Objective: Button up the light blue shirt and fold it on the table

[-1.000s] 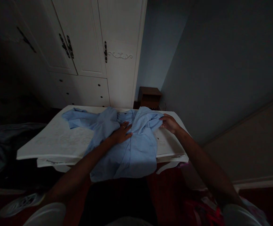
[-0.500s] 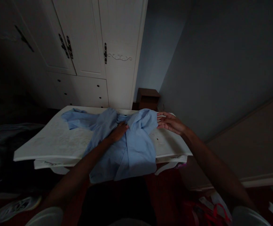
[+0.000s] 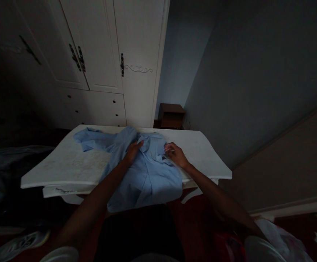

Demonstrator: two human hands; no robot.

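Observation:
A light blue shirt (image 3: 144,178) lies rumpled on the white table (image 3: 65,160), its lower end hanging over the near edge. One sleeve (image 3: 96,139) stretches out to the left. Near the collar, my left hand (image 3: 133,151) is closed on the shirt's cloth, thumb pointing right. My right hand (image 3: 176,154) has curled fingers closed on cloth at the shirt's right side, where the other sleeve is bunched. Its fingertips are partly hidden by folds and the dim light.
A white wardrobe (image 3: 98,47) with dark handles stands behind the table. A small brown cabinet (image 3: 171,108) is in the far corner, beside a grey wall (image 3: 245,72). A shoe (image 3: 22,243) lies on the floor at lower left, and a whitish bag (image 3: 281,236) at lower right.
My right hand has moved left and nearer to me, bringing the shirt's right side inward and bunching it. My left hand has shifted slightly left, and its thumb now shows.

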